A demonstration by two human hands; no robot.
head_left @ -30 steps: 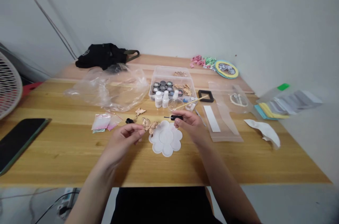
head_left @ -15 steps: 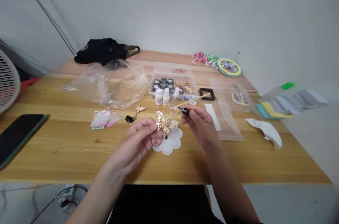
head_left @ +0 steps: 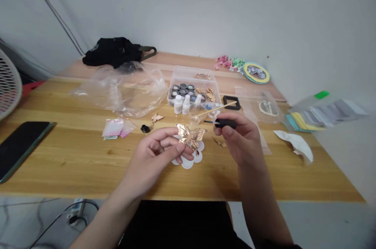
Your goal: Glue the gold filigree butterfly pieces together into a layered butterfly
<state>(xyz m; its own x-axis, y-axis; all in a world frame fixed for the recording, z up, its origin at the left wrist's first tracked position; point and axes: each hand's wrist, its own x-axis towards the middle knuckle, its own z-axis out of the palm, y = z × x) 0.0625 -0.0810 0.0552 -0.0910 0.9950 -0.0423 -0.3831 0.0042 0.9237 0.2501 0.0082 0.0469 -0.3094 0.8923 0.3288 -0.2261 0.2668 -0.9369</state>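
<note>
Pinching a gold-coloured, openwork butterfly ornament [head_left: 191, 135] between thumb and fingers, your partly curled left hand [head_left: 154, 149] holds it over the white, flower-shaped palette [head_left: 187, 164]. Your right hand [head_left: 243, 137] closes its fingers round a black-handled, thin-tipped brush [head_left: 225, 123], the tip pointing left, near the ornament's wing but apart from it. Left of the palette, on the yellowish wooden table [head_left: 85, 159], stands a small black container [head_left: 145, 128].
</note>
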